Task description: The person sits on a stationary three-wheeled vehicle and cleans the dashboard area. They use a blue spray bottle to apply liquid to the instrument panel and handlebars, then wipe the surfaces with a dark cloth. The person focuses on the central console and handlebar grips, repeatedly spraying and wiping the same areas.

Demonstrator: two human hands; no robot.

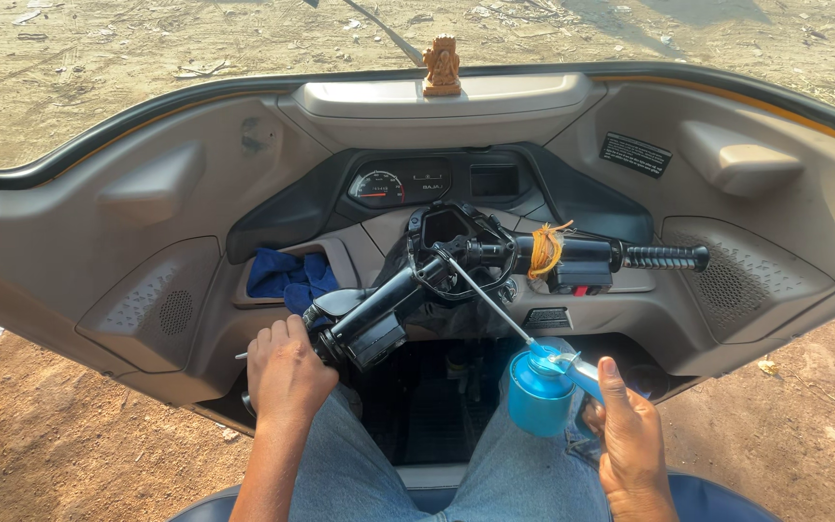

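I sit in a three-wheeler's driver seat facing the grey dashboard (pixel 147 203). My left hand (pixel 285 372) is closed around the left grip of the black handlebar (pixel 408 290), which is turned so that this end points toward me. My right hand (pixel 630 440) holds a blue oil can (pixel 538 391), thumb on its lever. The can's thin metal spout (pixel 483 295) reaches up to the joint at the middle of the handlebar. A yellow thread (pixel 545 249) is tied around the right side of the bar.
A blue cloth (pixel 290 275) lies in the left dashboard pocket. A speedometer (pixel 379 187) sits above the bar, and a small brown figurine (pixel 442 66) stands on the dashboard top. Bare dirt ground (pixel 70 445) shows on both sides. My knees in jeans (pixel 524 478) are below.
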